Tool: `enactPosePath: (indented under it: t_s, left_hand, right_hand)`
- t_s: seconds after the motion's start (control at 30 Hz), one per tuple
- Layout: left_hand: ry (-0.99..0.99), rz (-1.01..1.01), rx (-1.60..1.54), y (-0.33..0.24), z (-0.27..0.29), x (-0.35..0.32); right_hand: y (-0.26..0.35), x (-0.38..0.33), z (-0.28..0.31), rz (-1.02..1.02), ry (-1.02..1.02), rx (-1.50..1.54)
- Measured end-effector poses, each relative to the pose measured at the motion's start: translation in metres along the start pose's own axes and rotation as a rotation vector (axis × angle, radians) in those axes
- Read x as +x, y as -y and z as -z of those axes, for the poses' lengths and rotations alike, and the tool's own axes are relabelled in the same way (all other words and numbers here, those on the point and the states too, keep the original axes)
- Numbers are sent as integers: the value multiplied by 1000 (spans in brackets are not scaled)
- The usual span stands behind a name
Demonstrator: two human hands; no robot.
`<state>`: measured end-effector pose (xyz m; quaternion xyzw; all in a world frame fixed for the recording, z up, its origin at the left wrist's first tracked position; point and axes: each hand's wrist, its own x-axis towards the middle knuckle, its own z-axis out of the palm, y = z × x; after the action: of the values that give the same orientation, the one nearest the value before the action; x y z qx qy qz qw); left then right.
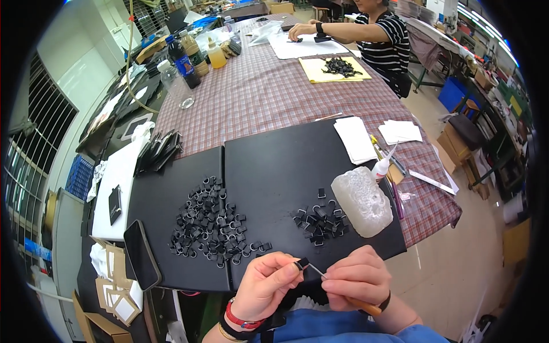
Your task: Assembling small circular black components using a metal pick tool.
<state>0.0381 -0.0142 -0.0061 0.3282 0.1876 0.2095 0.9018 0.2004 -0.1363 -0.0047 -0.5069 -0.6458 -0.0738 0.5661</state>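
Between the thumb and fingers of my left hand [264,288] is a small black strap loop [301,263]. My right hand [360,280] is closed on an awl-like tool with an orange-brown wooden handle [365,307] and a thin metal shaft. The shaft's tip points at the loop; whether it touches cannot be made out. Beyond my left hand, a large pile of black tabs with metal D-rings [211,226] lies on a black board [269,171]. A smaller pile of black loops [321,224] lies beyond my right hand, beside a whitish translucent block [361,201].
A phone [142,254] lies at the board's left edge. Right of the board are a white glue bottle [381,168], white cards [354,140] and pens. Several bottles [182,63] stand at the far left. Across the table, a person in a striped shirt [392,43] handles black pieces.
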Motion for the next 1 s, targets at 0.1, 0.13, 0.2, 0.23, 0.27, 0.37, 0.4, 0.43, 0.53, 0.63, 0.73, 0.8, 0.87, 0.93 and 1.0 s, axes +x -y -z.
enactPosePath:
  t_s: [0.1,0.13,0.2,0.23,0.27,0.37,0.4,0.43,0.53,0.63,0.73,0.8,0.87,0.93,1.0]
  left_hand:
    - [-34,0,-8,0,-3,-1]
    - [-34,1,-8,0,-2,0]
    - [-20,-9,-7,1,-2,1]
    - [-21,-8,-7,1,-2,1]
    - [-22,-9,-4,1,-2,0]
    - [-26,-11,9,1,-3,1]
    - [-30,-13,18,1,-3,1]
    - [-31,-12,18,1,-4,1]
    - [-44,-18,24,1,-4,1]
    - [-37,-18,11,2,-4,0]
    - [-46,-12,3,3,-3,-1]
    - [-117,-44,90,6,-9,-1]
    - [-116,-119,176,11,-14,-1]
    - [-123,-197,263,17,-17,-1]
    - [-118,-344,421,22,-18,-1]
  right_hand:
    - [-1,-1,-4,17,2,-21]
    - [-2,-1,-5,15,2,-21]
    - [-4,-1,-6,10,-21,-35]
    - [-5,-1,-6,8,-21,-35]
    - [-5,0,-6,12,-10,-34]
    - [-5,0,-6,16,-1,-41]
    - [-5,0,-6,17,-1,-47]
    - [-5,0,-6,16,-1,-47]
    - [-5,-1,-5,0,-4,-36]
    - [-5,-2,-4,-1,-2,-54]
    - [-9,-1,-6,-33,-91,30]
    - [-8,3,-8,-205,-103,37]
    - [-6,5,-8,-228,-84,9]
    - [-3,7,-6,-296,-25,78]
    - [-4,5,-9,-305,-42,102]
